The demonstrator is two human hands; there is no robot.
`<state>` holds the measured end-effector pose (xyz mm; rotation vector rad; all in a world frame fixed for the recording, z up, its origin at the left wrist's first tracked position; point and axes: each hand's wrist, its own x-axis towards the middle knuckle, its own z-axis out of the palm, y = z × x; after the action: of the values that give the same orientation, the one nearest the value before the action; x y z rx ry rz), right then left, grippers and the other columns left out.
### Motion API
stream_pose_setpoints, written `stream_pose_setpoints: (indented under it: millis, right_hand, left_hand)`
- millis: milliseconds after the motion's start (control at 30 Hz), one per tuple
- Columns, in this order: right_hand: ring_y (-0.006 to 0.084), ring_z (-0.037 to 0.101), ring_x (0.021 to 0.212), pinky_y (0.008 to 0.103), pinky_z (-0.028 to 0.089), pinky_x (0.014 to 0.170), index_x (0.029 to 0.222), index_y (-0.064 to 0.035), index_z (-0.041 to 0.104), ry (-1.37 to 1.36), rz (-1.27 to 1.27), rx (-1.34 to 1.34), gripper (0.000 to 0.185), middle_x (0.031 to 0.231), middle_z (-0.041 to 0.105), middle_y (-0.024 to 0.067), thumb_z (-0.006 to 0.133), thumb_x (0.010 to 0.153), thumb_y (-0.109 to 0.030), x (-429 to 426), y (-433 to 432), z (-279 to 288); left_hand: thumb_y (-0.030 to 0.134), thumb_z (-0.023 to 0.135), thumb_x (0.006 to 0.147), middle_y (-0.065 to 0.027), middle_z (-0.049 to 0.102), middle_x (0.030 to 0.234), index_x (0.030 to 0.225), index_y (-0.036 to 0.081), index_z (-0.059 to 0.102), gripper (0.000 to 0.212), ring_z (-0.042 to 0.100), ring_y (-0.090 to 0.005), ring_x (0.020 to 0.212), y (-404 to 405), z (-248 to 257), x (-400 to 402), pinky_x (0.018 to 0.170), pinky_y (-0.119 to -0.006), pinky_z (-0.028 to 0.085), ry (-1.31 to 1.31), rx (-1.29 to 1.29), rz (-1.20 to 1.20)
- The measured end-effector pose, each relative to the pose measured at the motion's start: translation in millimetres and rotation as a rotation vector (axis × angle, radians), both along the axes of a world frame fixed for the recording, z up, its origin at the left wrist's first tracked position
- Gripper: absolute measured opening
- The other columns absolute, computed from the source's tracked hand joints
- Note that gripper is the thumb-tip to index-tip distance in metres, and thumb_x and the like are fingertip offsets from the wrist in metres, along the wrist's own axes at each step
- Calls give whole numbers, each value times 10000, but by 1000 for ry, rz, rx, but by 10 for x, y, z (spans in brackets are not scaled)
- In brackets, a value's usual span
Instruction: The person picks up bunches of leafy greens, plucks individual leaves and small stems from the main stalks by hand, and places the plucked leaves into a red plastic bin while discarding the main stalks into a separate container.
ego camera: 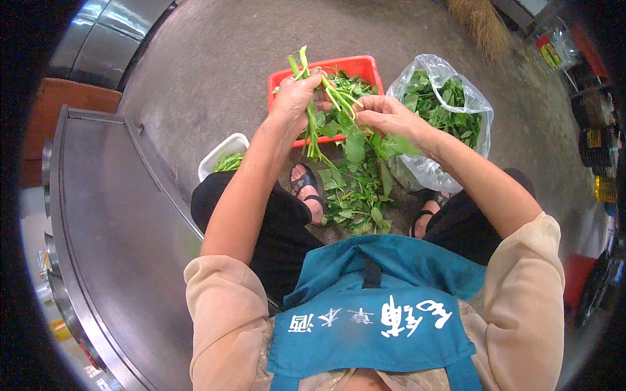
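Observation:
My left hand (298, 95) is closed around several green vegetable stalks (311, 122) above a red plastic basket (372, 73) of leafy greens. With its fingertips, my right hand (384, 116) pinches thin stems at the right of that bunch, with broad leaves (356, 149) hanging below. A clear plastic bag (481, 115) full of leafy greens stands to the right of the basket. Loose leafy stems (359, 205) lie on the floor between my feet. At the left, partly hidden by my knee, is a white plastic basket (203, 163) with thin green pieces inside.
A metal-topped table (122, 220) runs along my left side. Metal cabinet panels (105, 39) stand at the upper left, beside a brown panel (68, 105). Broom bristles (481, 24) reach the floor at the upper right. Shelving with containers (594, 122) lines the far right.

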<state>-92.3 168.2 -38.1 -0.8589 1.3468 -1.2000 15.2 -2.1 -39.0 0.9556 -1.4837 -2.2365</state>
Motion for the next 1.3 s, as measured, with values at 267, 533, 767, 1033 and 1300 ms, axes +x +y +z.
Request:
stream_pose_setpoints:
  millis: [267,533,767,1033,1300]
  right_hand:
    - [46,425,615,215,364,567,824,-19,575,78,-77,-125,186,677,485,-45,428,808,-133,-47,-79,-148]
    - [51,449,623,213,370,572,908,-23,599,98,-108,-175,225,705,519,-49,409,835,-120,-22,-73,-146]
    - [84,584,695,236,480,597,965,-57,603,-476,-87,115,305,828,622,30,518,889,-339,12,-14,-104]
    - [78,563,721,240,461,641,914,-77,608,-368,-88,114,242,852,613,2,593,847,-309,128,-43,-46]
    - [66,488,729,216,399,680,968,-49,611,-20,-158,-156,238,810,561,-17,474,887,-227,107,-117,-145]
  left_hand:
    - [185,507,881,-44,624,819,927,107,549,100,603,-155,701,95,39,-40,532,-256,461,1,-4,20]
    - [177,491,893,-63,616,821,929,78,538,115,606,-173,709,64,10,-61,544,-282,480,90,66,89]
    - [175,468,916,-96,609,784,894,31,530,158,614,-177,623,44,140,-18,502,-280,511,124,-207,159]
    - [167,478,912,-103,605,781,893,17,524,158,611,-182,606,174,196,-39,479,-285,508,118,-294,182]
    - [177,474,911,-102,608,802,897,53,522,134,615,-199,669,65,144,-41,524,-284,498,120,-168,225]
